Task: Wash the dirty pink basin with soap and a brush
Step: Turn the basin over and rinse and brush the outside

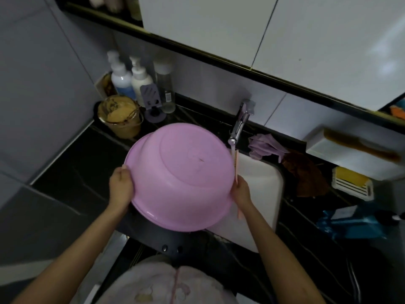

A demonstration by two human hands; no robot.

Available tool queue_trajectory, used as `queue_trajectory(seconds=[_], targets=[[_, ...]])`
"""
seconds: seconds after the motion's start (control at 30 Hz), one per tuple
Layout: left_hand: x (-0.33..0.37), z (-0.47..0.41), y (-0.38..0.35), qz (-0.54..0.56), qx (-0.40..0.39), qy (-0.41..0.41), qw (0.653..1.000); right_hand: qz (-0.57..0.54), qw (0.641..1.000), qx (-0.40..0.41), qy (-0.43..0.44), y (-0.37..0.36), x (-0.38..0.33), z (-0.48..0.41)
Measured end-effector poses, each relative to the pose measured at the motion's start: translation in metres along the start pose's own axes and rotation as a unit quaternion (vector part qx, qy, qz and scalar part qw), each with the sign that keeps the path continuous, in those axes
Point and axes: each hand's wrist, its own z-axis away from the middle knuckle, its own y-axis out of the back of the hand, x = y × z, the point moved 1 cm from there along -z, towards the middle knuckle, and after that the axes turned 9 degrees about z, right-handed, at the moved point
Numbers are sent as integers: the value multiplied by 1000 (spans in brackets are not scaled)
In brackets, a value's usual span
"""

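Observation:
The pink basin [179, 174] is turned upside down, its base facing up toward me with a faint dark smudge near the middle, held over the white sink [263, 189]. My left hand [120, 187] grips the basin's left rim. My right hand [241, 190] is at the right rim and holds a thin pink-handled brush [235, 163] upright; how it touches the basin is hidden. A yellow soap bar [350, 179] lies in a white dish on the counter at the right.
A chrome tap [240, 123] stands behind the sink. Pump bottles [129, 77], a yellow-stained pot [119, 116] and a grey holder [151, 102] crowd the back left corner. Purple gloves [264, 145], a brown cloth [306, 174] and a blue bag [350, 224] lie at right.

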Motion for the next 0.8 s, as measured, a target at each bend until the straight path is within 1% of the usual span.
queue_trajectory(seconds=[0.13,0.23,0.33,0.4,0.5,0.63,0.7,0.8], targets=[[2,3,-4,-2,17,-27,999,-13,1000,-9,-16,-15,3,-19],[3,10,-6,3,20,-47,999,-71,995,-25,-62,-28,11,-32],[4,12,-2,15,38,-54,998,-90,993,-45,-64,-30,-4,-31],[6,10,0,15,41,-59,997,-102,992,-43,-64,-29,-7,-31],[4,5,1,2,30,-50,998,-150,986,-22,-76,-27,-1,-31],[-4,4,-6,-18,0,-25,1000,-192,973,33,-124,-14,5,-21],[-9,4,-12,-19,-18,-14,1000,-194,970,61,-131,-3,9,-13],[-22,-3,-18,-16,-54,23,998,-158,975,100,-116,12,17,0]])
